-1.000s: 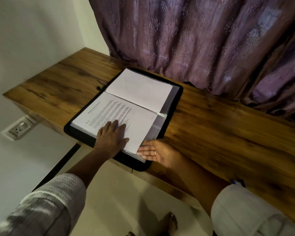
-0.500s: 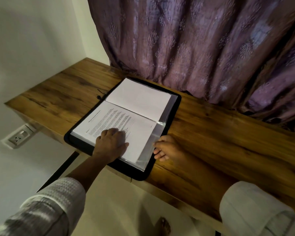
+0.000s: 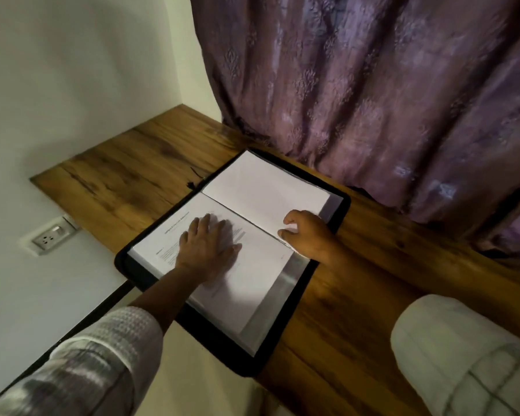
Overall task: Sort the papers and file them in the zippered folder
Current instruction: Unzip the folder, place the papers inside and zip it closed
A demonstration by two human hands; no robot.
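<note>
Open folder [image 3: 282, 334] overhangs desk [image 3: 132, 181] edge, left hand [image 3: 206, 247] flat on page [image 3: 252, 283].

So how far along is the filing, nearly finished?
Well along, it seems. Done: the zippered folder lies open with a printed sheet in a clear sleeve and a blank-faced sheet beyond. In hand: the left hand presses the printed sheet flat; the right hand appears to pinch the clear sleeve at the spine. Left: closing and zipping.

Desk [image 3: 373, 295]: grained wood, slight sheen. Folder [image 3: 336, 205]: matt black cover, glossy clear plastic sleeves [image 3: 282, 292], matt white paper [image 3: 264, 187]. Curtain [image 3: 373, 85], upper right: patterned cloth
</note>
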